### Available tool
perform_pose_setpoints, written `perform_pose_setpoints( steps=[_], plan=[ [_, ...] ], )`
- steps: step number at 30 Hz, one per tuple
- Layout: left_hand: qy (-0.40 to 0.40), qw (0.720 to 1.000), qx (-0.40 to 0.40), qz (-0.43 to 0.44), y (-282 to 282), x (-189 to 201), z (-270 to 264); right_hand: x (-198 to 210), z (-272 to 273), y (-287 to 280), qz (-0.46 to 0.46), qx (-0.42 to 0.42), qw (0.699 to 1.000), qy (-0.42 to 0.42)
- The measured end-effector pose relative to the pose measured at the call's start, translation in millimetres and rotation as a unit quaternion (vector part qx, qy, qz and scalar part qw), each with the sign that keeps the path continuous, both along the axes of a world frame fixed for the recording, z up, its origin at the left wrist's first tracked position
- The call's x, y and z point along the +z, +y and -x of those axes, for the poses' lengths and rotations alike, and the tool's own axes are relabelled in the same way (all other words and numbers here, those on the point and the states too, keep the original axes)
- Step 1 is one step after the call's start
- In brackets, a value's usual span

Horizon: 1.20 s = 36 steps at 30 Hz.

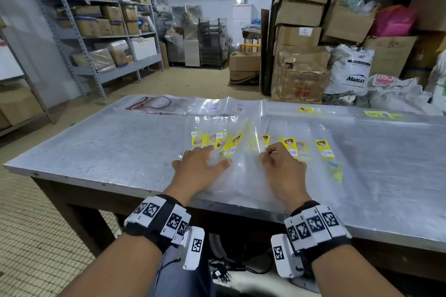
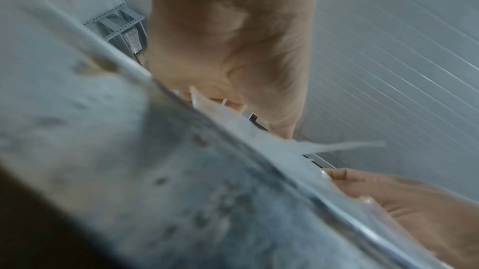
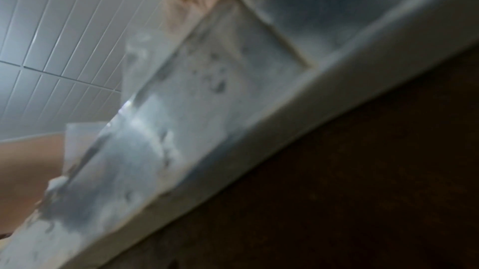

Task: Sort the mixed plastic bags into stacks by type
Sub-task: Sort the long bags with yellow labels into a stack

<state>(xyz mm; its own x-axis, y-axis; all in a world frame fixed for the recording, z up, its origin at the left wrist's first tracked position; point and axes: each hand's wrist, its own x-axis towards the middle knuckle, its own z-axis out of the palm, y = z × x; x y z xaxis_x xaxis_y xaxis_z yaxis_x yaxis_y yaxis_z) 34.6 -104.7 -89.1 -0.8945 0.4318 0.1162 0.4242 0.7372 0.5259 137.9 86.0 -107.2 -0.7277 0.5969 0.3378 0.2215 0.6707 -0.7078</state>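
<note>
Our left hand [image 1: 201, 160] lies flat on the bags [image 1: 241, 176]; our right hand [image 1: 281, 161] pinches one. Next we lift it alone.

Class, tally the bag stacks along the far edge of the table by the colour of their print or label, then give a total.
Brown print stack: 1
Blue-and-white label stack: 1
Yellow label stack: 1
Lime-green label stack: 1
Total: 4
</note>
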Motion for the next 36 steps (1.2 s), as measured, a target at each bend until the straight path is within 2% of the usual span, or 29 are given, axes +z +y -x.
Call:
perform_pose_setpoints(
  steps=[5, 9, 13, 16, 18, 24, 27, 30, 32, 34, 36],
  plan=[
    [-0.035, 0.999, -0.007, 0.036, 27.3, 13.7, 0.3, 2.0, -4.0, -1.5, 0.024, 0.038, 0.999, 0.019],
    [-0.039, 0.996, -0.019, 0.077, 46.5, 13.2, -1.1, 7.7, -8.7, -2.3, 0.050, 0.059, 0.997, -0.014],
    [-0.014, 0.997, -0.040, 0.058, 57.1, 4.3, -9.8, 10.1, -8.4, -0.4, 0.144, 0.067, 0.987, -0.008],
    [0.041, 0.994, -0.061, 0.075, 63.1, -4.7, -16.1, 7.8, -2.5, 8.9, 0.272, 0.058, 0.960, 0.038],
    [0.050, 0.995, -0.070, 0.052, 62.1, -5.9, -17.5, 14.7, -2.8, 8.0, 0.313, 0.045, 0.947, 0.062],
    [0.043, 0.991, -0.126, -0.012, 51.9, -5.6, -20.9, 24.7, -4.8, 2.5, 0.225, 0.076, 0.967, 0.087],
    [-0.007, 0.987, -0.110, -0.114, 50.0, -11.5, -14.5, 38.8, -11.1, 1.4, 0.220, 0.065, 0.969, 0.091],
    [-0.046, 0.965, -0.094, -0.241, 49.0, -17.2, -9.7, 52.5, -17.4, 1.9, 0.182, 0.062, 0.977, 0.091],
    [-0.011, 0.956, -0.090, -0.278, 49.6, -16.8, -9.8, 60.9, -22.3, 1.1, 0.166, 0.075, 0.979, 0.092],
    [0.084, 0.955, -0.089, -0.270, 49.5, -15.1, -11.2, 68.2, -28.5, -0.8, 0.169, 0.099, 0.975, 0.100],
    [0.126, 0.953, -0.099, -0.257, 47.8, -13.4, -15.4, 72.4, -35.9, -2.2, 0.170, 0.124, 0.972, 0.102]
  ],
)
